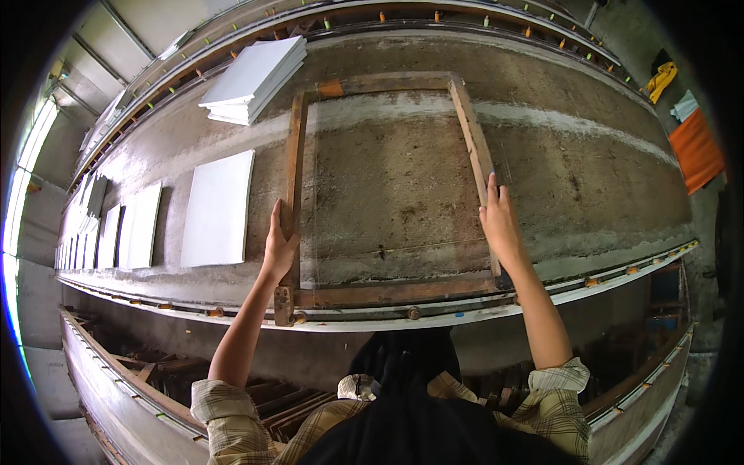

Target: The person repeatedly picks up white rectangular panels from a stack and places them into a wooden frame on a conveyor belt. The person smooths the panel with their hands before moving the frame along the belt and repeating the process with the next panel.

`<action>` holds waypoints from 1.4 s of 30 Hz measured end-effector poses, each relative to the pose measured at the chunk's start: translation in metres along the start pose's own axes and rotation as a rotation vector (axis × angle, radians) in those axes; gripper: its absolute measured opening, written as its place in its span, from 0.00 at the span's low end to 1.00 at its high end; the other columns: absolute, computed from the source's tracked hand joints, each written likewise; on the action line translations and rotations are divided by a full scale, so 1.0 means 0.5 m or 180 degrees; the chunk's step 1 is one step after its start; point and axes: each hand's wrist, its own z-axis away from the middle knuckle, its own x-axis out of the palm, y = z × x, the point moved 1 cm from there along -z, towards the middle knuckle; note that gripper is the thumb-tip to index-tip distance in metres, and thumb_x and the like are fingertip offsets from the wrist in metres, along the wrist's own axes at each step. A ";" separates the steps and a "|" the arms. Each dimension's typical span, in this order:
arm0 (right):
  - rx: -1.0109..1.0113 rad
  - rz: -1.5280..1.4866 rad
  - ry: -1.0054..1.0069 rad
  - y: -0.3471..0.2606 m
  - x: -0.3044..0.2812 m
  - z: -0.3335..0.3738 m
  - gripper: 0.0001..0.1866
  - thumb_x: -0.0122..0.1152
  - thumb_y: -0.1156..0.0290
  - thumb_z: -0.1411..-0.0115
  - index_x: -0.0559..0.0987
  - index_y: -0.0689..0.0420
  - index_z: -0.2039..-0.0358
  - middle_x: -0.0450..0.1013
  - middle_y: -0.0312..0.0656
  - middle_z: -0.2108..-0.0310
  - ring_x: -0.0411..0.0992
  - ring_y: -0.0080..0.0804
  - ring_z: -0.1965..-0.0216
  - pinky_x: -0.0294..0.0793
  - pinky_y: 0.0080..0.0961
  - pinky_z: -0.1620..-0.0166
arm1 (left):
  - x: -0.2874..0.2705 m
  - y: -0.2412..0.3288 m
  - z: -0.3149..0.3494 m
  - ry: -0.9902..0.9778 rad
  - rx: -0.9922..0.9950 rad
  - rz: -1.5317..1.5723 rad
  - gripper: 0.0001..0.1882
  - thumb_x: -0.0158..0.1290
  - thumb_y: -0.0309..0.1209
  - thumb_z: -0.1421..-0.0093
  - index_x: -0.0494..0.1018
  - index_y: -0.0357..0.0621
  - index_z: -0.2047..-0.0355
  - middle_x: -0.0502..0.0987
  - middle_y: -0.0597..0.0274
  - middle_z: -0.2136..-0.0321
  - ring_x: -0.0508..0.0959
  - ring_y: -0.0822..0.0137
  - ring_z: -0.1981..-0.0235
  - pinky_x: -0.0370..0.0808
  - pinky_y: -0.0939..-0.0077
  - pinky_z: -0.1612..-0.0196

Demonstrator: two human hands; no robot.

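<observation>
A rectangular wooden screen frame (471,128) lies over the long brown table in front of me, its near rail along the table's front edge. The table surface shows through its middle, where a thin see-through mesh seems to be stretched. My left hand (279,246) holds the left rail, with the thumb on the wood and the fingers along its outer side. My right hand (501,221) grips the right rail, its fingers pointing away from me. Left of the frame, a white flat panel (218,209) rests on the table, apart from my left hand.
A stack of white panels (260,74) stands at the far left of the frame. More white panels (139,225) line the table leftward. A rail with small clips (415,313) edges the table. Orange cloth (695,151) hangs at the right. Wooden frames (298,415) lie below, near me.
</observation>
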 end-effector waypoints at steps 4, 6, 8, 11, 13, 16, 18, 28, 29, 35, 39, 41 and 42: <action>-0.0010 -0.0110 0.0086 0.009 0.015 -0.011 0.34 0.52 0.75 0.42 0.49 0.66 0.38 0.61 0.56 0.55 0.67 0.46 0.58 0.72 0.33 0.56 | -0.009 -0.024 -0.005 0.0075 0.0249 0.0081 0.38 0.46 0.17 0.45 0.41 0.44 0.37 0.52 0.43 0.40 0.56 0.56 0.39 0.55 0.68 0.40; 0.0030 -0.0022 0.0114 0.010 0.014 -0.013 0.33 0.50 0.74 0.41 0.49 0.63 0.38 0.59 0.61 0.49 0.65 0.52 0.52 0.72 0.36 0.52 | -0.010 -0.015 -0.009 0.0123 0.0221 0.0000 0.39 0.47 0.19 0.45 0.41 0.44 0.37 0.53 0.42 0.40 0.56 0.55 0.39 0.56 0.67 0.40; 0.0036 -0.0041 -0.0100 0.006 0.006 -0.016 0.33 0.49 0.74 0.40 0.48 0.62 0.38 0.56 0.62 0.46 0.64 0.54 0.49 0.71 0.37 0.51 | -0.007 -0.006 -0.012 0.0142 0.0083 -0.0019 0.39 0.47 0.20 0.46 0.41 0.44 0.37 0.55 0.41 0.41 0.58 0.53 0.40 0.57 0.66 0.40; 0.0140 0.0154 -0.0134 0.014 0.015 -0.014 0.33 0.48 0.72 0.39 0.47 0.60 0.37 0.56 0.62 0.45 0.64 0.55 0.49 0.72 0.36 0.51 | -0.009 0.028 -0.009 0.0049 -0.0234 0.0241 0.42 0.47 0.16 0.50 0.43 0.47 0.37 0.55 0.42 0.41 0.54 0.53 0.38 0.54 0.68 0.39; 0.0198 0.0237 -0.0122 0.017 0.021 -0.014 0.33 0.47 0.72 0.39 0.46 0.59 0.37 0.57 0.61 0.46 0.65 0.54 0.51 0.72 0.36 0.52 | -0.011 0.019 -0.003 0.0176 -0.0096 0.0037 0.41 0.48 0.18 0.49 0.43 0.47 0.37 0.57 0.40 0.42 0.58 0.51 0.40 0.56 0.66 0.41; 0.0092 0.0324 -0.0086 -0.007 0.003 -0.002 0.33 0.49 0.73 0.40 0.47 0.62 0.37 0.60 0.60 0.49 0.71 0.47 0.59 0.77 0.31 0.60 | -0.015 0.035 0.013 0.0131 -0.0285 0.0001 0.41 0.48 0.18 0.48 0.41 0.46 0.36 0.58 0.41 0.43 0.62 0.50 0.42 0.61 0.65 0.43; 0.0126 0.0400 -0.0167 -0.012 -0.006 -0.003 0.34 0.52 0.73 0.41 0.49 0.65 0.38 0.63 0.58 0.53 0.72 0.46 0.61 0.78 0.29 0.62 | -0.009 0.018 0.009 0.0215 -0.0041 0.0040 0.41 0.48 0.18 0.48 0.42 0.47 0.36 0.57 0.41 0.43 0.62 0.52 0.43 0.61 0.65 0.43; 0.0045 0.0851 0.0239 -0.032 -0.030 0.002 0.31 0.55 0.66 0.42 0.58 0.62 0.41 0.58 0.55 0.44 0.62 0.47 0.46 0.68 0.39 0.48 | -0.025 0.038 0.012 0.0230 0.0555 -0.0324 0.37 0.52 0.26 0.44 0.48 0.52 0.37 0.55 0.52 0.39 0.60 0.53 0.41 0.60 0.66 0.42; 0.0073 0.0509 0.0296 -0.051 -0.047 0.001 0.28 0.53 0.65 0.41 0.60 0.61 0.42 0.58 0.53 0.44 0.58 0.47 0.44 0.64 0.40 0.45 | -0.035 0.045 0.023 0.0222 0.0492 -0.0499 0.36 0.53 0.28 0.44 0.50 0.52 0.38 0.56 0.51 0.40 0.60 0.53 0.41 0.60 0.65 0.42; -0.0937 -0.2459 0.0725 -0.241 -0.136 0.070 0.14 0.46 0.71 0.38 0.71 0.59 0.52 0.69 0.46 0.54 0.67 0.40 0.52 0.66 0.35 0.50 | -0.088 0.130 0.253 0.2278 0.0216 0.0672 0.19 0.44 0.20 0.41 0.65 0.41 0.48 0.69 0.57 0.51 0.66 0.65 0.46 0.59 0.71 0.42; -0.2418 -0.3376 0.0345 -0.419 -0.110 0.165 0.10 0.47 0.77 0.41 0.75 0.61 0.61 0.73 0.44 0.62 0.71 0.36 0.59 0.70 0.30 0.56 | -0.072 0.084 0.445 0.3432 0.0004 0.0974 0.15 0.43 0.19 0.41 0.69 0.41 0.54 0.72 0.62 0.56 0.70 0.70 0.52 0.65 0.74 0.48; -0.2925 -0.3534 -0.0130 -0.494 -0.097 0.225 0.09 0.49 0.79 0.43 0.77 0.60 0.64 0.73 0.44 0.61 0.71 0.38 0.59 0.69 0.30 0.55 | -0.056 0.048 0.536 0.3829 -0.0416 0.0627 0.15 0.43 0.19 0.42 0.70 0.41 0.55 0.72 0.61 0.56 0.70 0.69 0.53 0.65 0.74 0.50; -0.3154 -0.3565 -0.0365 -0.529 -0.085 0.249 0.09 0.50 0.80 0.44 0.77 0.60 0.64 0.73 0.44 0.62 0.71 0.39 0.59 0.69 0.30 0.56 | -0.052 0.033 0.576 0.3997 -0.0640 0.0490 0.15 0.43 0.19 0.42 0.70 0.41 0.55 0.72 0.61 0.57 0.71 0.69 0.54 0.66 0.74 0.51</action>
